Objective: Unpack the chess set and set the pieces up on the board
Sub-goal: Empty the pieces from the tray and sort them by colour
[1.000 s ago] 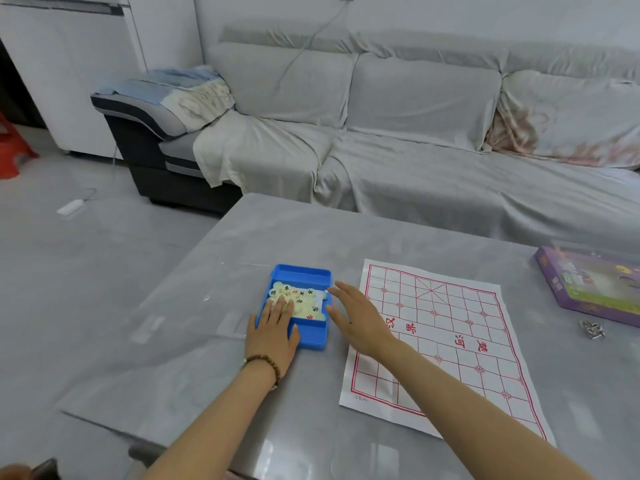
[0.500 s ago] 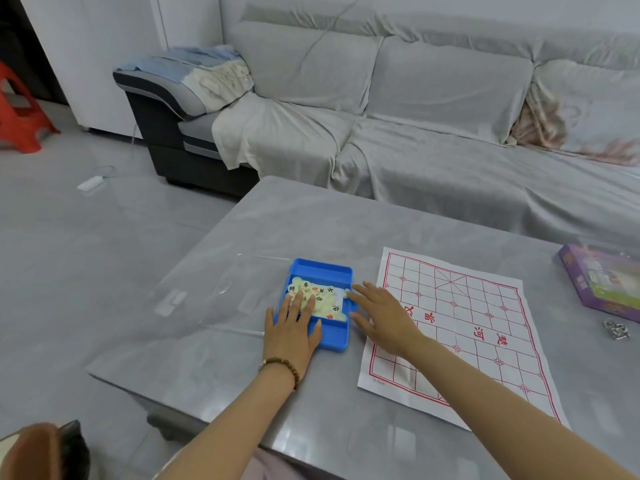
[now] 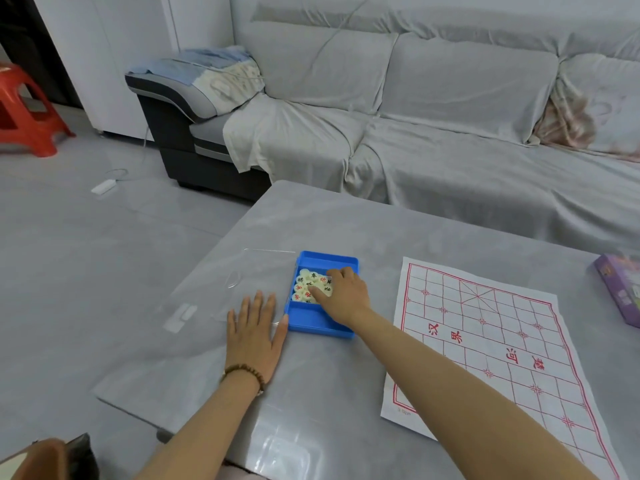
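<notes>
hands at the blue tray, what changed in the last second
The left hand came off the pieces and moved left, out of the blue tray; it now lies flat on the table beside it. The right hand moved from the tray's right side in onto the pieces; whether it grips one is unclear. Tray, paper board and purple box stayed put.

You get soft, even, fairly bright light. The glossy desk (image 3: 329, 393) shows pale glare near its front edge; your left hand (image 3: 254, 332) casts only a faint shadow. Lines bend at the frame edges; the lower-left corner blurs.
</notes>
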The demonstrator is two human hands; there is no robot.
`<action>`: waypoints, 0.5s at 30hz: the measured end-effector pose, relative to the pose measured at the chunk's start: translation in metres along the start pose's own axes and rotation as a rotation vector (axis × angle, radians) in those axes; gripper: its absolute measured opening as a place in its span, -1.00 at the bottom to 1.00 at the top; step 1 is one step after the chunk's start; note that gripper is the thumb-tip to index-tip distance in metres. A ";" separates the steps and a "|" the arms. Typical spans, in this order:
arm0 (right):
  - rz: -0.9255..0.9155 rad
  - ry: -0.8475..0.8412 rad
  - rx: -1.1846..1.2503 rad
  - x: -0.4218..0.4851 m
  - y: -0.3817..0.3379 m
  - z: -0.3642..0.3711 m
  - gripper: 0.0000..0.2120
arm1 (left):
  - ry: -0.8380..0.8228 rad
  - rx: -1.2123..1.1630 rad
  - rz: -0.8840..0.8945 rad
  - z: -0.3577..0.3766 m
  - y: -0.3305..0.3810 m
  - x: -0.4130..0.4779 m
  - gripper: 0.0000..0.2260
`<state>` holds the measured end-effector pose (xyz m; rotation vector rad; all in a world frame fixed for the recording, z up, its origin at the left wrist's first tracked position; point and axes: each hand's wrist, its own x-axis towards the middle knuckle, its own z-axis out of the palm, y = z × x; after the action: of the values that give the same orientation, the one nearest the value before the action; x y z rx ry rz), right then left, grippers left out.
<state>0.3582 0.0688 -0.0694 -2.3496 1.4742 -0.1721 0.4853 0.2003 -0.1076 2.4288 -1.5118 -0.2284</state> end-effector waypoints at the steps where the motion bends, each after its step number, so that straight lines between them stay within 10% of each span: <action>1: 0.004 0.022 -0.036 0.003 -0.004 0.005 -0.42 | 0.003 0.001 0.000 0.000 0.002 0.000 -0.12; 15: -0.035 0.162 -0.118 0.013 -0.016 0.028 -0.53 | 0.024 0.038 -0.010 0.003 0.004 0.002 -0.18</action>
<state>0.3855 0.0695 -0.0909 -2.5084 1.5561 -0.2988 0.4821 0.1968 -0.1095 2.4599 -1.5076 -0.1731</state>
